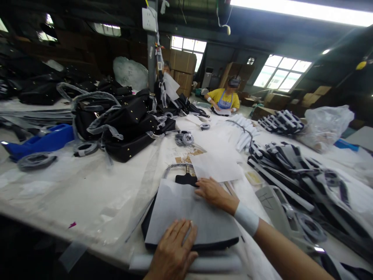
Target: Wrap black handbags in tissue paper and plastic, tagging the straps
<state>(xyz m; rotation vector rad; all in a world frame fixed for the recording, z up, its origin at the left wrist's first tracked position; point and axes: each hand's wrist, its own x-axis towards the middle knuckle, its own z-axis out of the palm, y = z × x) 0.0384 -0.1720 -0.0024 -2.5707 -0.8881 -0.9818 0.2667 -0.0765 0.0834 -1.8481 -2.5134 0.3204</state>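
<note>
A flat black bag [186, 179] lies on the white table [87, 194] in front of me, covered by a sheet of grey-white paper [180, 210]. My left hand [173, 251] lies flat on the near edge of the sheet, fingers spread. My right hand [214, 193], with a white wristband, presses flat on the sheet's far right corner next to the bag's black tab. The bag's wrapped handle [175, 168] curves beyond the paper. Another white sheet [217, 166] lies just past my right hand.
A heap of black bags [125, 120] with plastic-wrapped straps sits at the left centre, a blue object [40, 142] further left. Black-and-white strap pieces [294, 163] crowd the right side. Tape rolls [184, 139] lie mid-table. Two people [224, 99] work at the far end.
</note>
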